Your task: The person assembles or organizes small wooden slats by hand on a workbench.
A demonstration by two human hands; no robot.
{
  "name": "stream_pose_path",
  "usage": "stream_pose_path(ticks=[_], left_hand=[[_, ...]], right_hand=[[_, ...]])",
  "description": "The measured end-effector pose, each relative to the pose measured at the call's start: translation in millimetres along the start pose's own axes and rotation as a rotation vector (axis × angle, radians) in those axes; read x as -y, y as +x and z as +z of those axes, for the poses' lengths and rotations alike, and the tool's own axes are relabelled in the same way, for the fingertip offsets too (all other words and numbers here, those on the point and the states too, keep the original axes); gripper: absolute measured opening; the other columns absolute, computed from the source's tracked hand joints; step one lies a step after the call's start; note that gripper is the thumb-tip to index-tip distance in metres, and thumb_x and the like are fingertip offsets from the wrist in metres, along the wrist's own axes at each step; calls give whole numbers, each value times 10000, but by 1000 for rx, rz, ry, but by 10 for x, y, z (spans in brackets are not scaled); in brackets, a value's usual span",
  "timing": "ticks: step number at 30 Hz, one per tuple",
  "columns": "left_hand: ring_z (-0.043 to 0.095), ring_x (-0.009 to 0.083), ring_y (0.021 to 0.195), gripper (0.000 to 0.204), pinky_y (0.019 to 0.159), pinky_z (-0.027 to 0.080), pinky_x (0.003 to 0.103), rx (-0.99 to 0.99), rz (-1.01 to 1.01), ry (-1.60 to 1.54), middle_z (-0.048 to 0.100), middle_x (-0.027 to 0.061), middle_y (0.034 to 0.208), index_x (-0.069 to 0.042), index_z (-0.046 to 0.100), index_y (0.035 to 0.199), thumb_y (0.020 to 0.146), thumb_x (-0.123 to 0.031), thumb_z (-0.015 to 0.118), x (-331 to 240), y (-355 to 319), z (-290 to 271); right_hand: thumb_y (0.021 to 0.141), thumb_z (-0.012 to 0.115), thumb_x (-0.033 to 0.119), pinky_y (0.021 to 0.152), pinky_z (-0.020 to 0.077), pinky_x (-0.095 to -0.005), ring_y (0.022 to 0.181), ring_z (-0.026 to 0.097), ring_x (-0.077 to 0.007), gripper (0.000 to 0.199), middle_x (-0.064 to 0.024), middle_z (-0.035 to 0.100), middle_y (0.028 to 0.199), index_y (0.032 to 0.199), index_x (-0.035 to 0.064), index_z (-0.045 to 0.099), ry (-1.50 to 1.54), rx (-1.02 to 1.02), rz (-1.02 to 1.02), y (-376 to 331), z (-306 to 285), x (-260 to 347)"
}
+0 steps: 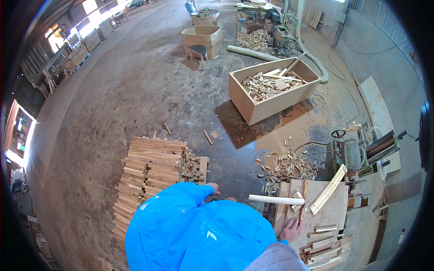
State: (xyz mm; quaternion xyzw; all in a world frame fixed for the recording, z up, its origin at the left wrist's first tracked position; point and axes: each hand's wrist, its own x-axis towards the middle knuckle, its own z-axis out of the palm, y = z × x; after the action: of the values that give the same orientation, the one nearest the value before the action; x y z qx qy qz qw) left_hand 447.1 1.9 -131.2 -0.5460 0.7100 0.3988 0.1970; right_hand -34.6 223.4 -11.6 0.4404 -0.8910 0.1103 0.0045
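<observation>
Two white marks (211,235) on the blue jacket (172,230) are too small to read; the right grip (290,230), fingers apart, rests on the desk (323,217), nearer than the pale strip (275,199). I cannot tell the left grip's (212,189) state.

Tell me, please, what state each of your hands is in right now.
Left hand: cannot be told, as its fingers are unclear.
Right hand: open, resting on the wooden tabletop.

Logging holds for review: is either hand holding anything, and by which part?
Right hand rests on the tabletop, apparently holding nothing; left hand: cannot tell.
</observation>
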Motion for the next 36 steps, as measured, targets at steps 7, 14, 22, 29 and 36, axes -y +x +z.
stream_pose_path(ticks=[7,14,22,29,36], left_hand=[[668,416,1265,620,1075,537,516,19,-8,-20,713,218,1348,-48,744,1288,900,-531,755,-20,16,9],[664,414,1270,603,1080,531,517,32,-12,-31,713,222,1344,-52,745,1284,907,-522,763,-81,-32,15],[656,417,1281,618,1089,523,517,20,-12,-28,702,231,1362,-37,741,1285,907,-525,770,-78,-37,53],[660,418,1275,627,1085,527,513,22,-10,-26,706,233,1354,-29,744,1284,905,-528,771,-112,-79,46],[672,421,1254,616,1077,534,509,17,-4,-19,720,234,1325,-33,766,1247,881,-529,790,-52,-34,61]], right_hand=[[1044,624,379,1196,365,-539,1420,489,-410,565,-222,524,1544,1529,93,569,9,22,23,6,-117,94],[1072,599,388,1177,386,-542,1405,502,-418,536,-233,534,1529,1504,71,591,5,-20,-44,52,-49,64],[1069,604,390,1174,385,-539,1404,506,-416,539,-231,537,1529,1507,75,590,17,-16,-41,22,-16,20],[1075,577,428,1207,346,-537,1431,488,-411,566,-237,523,1552,1530,90,572,17,7,-23,23,-17,-2],[1088,551,438,1210,347,-532,1439,483,-414,560,-242,519,1560,1529,94,578,6,8,-28,33,1,-2]])
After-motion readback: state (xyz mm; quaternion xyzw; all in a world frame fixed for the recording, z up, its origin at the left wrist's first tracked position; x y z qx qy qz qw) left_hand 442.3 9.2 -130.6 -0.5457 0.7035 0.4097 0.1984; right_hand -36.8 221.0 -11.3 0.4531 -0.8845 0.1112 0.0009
